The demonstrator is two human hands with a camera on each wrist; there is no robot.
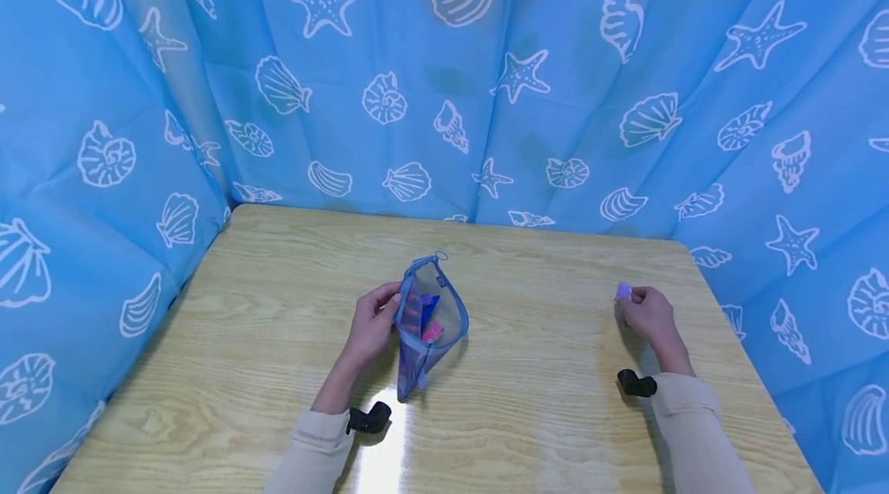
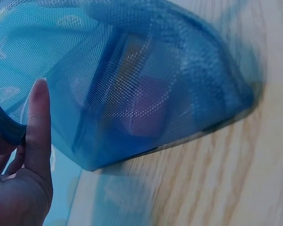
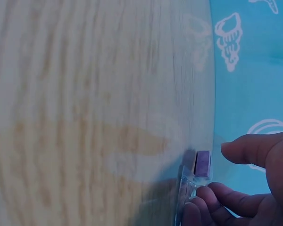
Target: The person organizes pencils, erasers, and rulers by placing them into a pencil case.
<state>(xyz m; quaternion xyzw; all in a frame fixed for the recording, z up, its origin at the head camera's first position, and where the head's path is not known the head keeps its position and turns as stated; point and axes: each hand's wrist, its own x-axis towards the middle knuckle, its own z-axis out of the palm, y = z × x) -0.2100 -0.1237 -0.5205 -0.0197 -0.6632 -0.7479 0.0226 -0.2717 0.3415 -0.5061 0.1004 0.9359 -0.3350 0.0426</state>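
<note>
A blue mesh zip pouch (image 1: 454, 301) stands unzipped left of the table's middle. My left hand (image 1: 371, 324) grips its left rim, the thumb (image 2: 39, 127) on the near side of the mesh. Inside lie a dark blue piece (image 1: 430, 311), a pink block (image 1: 433, 332) and a bit of purple; the mesh blurs them in the left wrist view. Far to the right, my right hand (image 1: 649, 315) holds a small purple block (image 1: 623, 291) with clear plastic on it. In the right wrist view its curled fingers touch the clear part (image 3: 184, 188), while the thumb looks apart from it.
The wooden table (image 1: 528, 370) reaches back to a blue curtain (image 1: 444, 93) printed with shells and starfish, which also hangs at both sides. A black wrist camera (image 1: 370, 418) sits on the left wrist and another camera (image 1: 635, 384) on the right.
</note>
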